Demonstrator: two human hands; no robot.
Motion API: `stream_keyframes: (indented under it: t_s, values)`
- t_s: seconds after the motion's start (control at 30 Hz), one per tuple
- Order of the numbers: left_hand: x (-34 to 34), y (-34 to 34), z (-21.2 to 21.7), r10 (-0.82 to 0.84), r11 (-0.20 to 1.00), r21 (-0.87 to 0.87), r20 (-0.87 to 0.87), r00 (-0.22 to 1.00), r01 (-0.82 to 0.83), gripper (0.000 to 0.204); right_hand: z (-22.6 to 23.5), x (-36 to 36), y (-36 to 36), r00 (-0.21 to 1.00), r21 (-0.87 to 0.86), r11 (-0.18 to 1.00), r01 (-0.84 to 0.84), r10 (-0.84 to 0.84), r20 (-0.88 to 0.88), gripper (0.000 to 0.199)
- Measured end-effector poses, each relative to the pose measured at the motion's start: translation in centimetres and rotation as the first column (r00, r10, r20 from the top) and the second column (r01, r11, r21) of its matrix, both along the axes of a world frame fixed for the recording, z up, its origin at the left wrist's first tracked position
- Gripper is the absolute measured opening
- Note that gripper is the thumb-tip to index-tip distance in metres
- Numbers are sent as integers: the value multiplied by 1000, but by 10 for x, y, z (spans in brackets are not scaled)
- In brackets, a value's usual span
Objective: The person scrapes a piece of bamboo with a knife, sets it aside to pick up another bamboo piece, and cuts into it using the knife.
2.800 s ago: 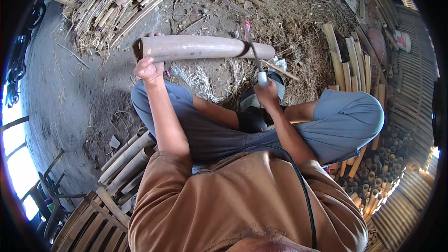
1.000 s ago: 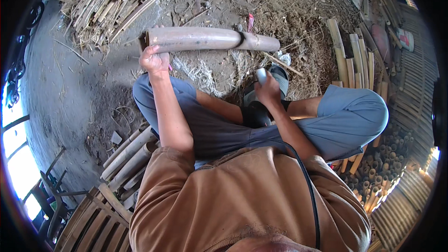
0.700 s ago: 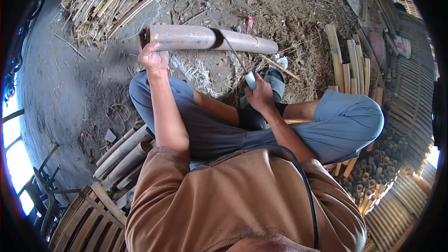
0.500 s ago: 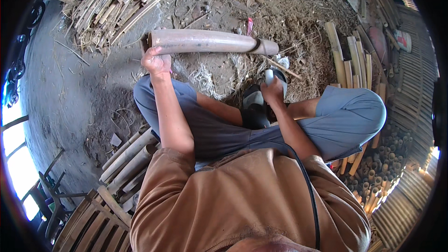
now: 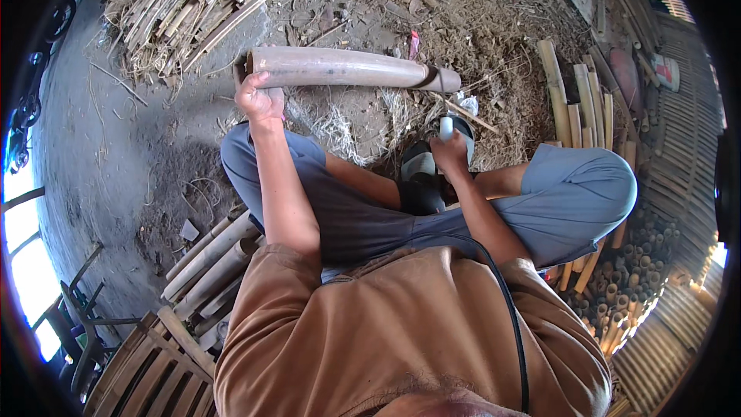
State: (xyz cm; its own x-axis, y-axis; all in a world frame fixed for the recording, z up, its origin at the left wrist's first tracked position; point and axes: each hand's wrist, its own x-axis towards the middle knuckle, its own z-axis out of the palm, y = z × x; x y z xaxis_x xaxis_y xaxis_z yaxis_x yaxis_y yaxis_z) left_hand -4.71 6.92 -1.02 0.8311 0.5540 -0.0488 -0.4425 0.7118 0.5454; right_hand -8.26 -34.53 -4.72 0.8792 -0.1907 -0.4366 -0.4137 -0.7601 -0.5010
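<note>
A thick, brownish length of bamboo (image 5: 340,68) lies crosswise in front of me, with a node and a dark slit close to its right end. Its left end is cut open and looks split. There my left hand (image 5: 261,99) is closed round the lower edge, thumb on the outside. Over my feet, my right hand (image 5: 451,150) makes a fist round a pale, cylindrical handle (image 5: 446,127) that pokes up from the top of the fist. Whatever the handle belongs to is hidden. My right hand is apart from the bamboo, below its right end.
Split bamboo strips (image 5: 208,8) are heaped at the far left. Upright bamboo pieces (image 5: 554,85) stand on the right, beside shavings (image 5: 509,62) on the ground. Bamboo poles (image 5: 208,262) lie by my left hip, near a slatted bench (image 5: 154,374). Many cut tubes (image 5: 625,278) are stacked at right.
The bamboo has rolled slightly in my left hand, and the dark slit near its right end shows wider. Both hands keep their grip in nearly the same place.
</note>
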Motion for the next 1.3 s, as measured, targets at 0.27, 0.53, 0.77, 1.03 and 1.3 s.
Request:
stream_keyframes:
  t_s: [0.27, 0.53, 0.77, 1.03, 1.3]
  values:
    - [-10, 2, 9, -23, 998, -66, -120, 993, 15, 45, 56, -12, 44, 872, -32, 902, -430, 424, 247, 55]
    - [3, -1, 1, 77, 995, -48, -174, 982, -86, 38, 11, -9, 15, 953, -180, 966, -184, 221, 209, 55]
    - [-3, 9, -6, 43, 999, -22, -167, 985, -47, 32, 48, -18, 42, 833, -156, 877, -454, 480, 276, 53]
    - [1, -2, 7, 61, 996, -55, -196, 979, -73, 25, 1, 0, -6, 999, 10, 1000, 1, 0, -42, 50]
    - [-7, 5, -1, 18, 996, -86, -163, 986, -33, 38, 47, -5, 35, 907, -28, 920, -390, 389, 163, 51]
